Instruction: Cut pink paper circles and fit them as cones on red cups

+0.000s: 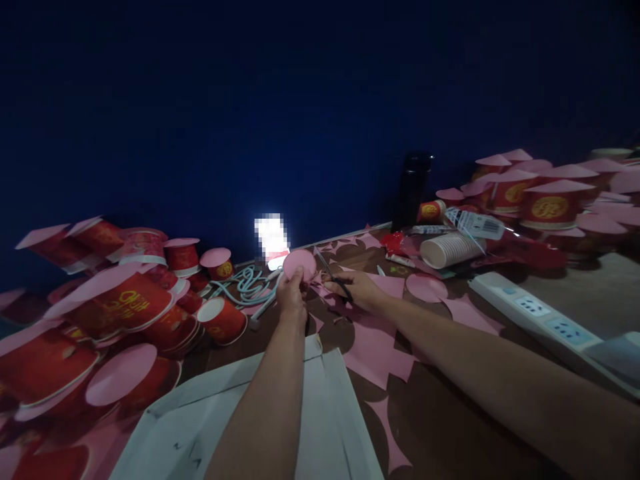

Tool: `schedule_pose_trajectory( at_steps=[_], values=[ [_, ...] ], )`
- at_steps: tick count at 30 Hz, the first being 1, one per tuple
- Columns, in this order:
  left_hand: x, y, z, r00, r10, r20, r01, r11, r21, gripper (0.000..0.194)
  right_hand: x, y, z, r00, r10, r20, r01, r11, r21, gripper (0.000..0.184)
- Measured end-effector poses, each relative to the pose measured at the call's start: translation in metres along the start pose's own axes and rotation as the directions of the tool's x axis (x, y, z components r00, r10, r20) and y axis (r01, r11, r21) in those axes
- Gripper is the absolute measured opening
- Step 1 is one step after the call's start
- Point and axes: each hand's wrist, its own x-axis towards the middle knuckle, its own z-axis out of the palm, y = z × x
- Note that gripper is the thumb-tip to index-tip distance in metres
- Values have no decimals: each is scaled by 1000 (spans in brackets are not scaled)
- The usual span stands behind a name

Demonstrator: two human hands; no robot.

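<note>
Near the middle of the table, my left hand [293, 297] grips a round pink paper disc [300, 264] by its lower edge, thumb on top. My right hand [357, 290] is closed around a pair of dark-handled scissors [341, 285], whose blades point up and left, close to the disc's right side. Crumpled pink trimmings lie between the two hands. Beneath my right hand are pink paper sheets [373, 347] with round pieces cut out of them. Another pink disc [427, 287] rests to the right of that hand.
Red paper cups [223, 320], many topped with pink discs, crowd the left; more [553, 203] stand at far right. A pale cable [247, 285] lies coiled by a glowing phone [273, 237]. Rightward are stacked cups [453, 249], a black bottle [413, 190] and a power strip [530, 313].
</note>
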Motion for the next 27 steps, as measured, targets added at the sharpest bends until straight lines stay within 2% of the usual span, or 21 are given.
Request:
schedule_pose_trajectory(
  at_steps=[5, 13, 19, 27],
  values=[
    [-2, 2, 1, 1000, -11, -11, 11, 1000, -6, 44, -1, -1, 2, 999, 28, 25, -29, 998, 57, 45],
    [-1, -1, 2, 1000, -9, 21, 9, 999, -36, 47, -4, -5, 3, 997, 48, 67, -51, 997, 59, 45],
    [-1, 1, 3, 1000, -14, 14, 14, 1000, -19, 46, -7, -16, 5, 995, 87, 43, -89, 994, 70, 41],
    [0, 1, 3, 1000, -18, 4, 18, 1000, -23, 44, -4, -12, 3, 999, 34, 15, -35, 998, 46, 39]
  ],
)
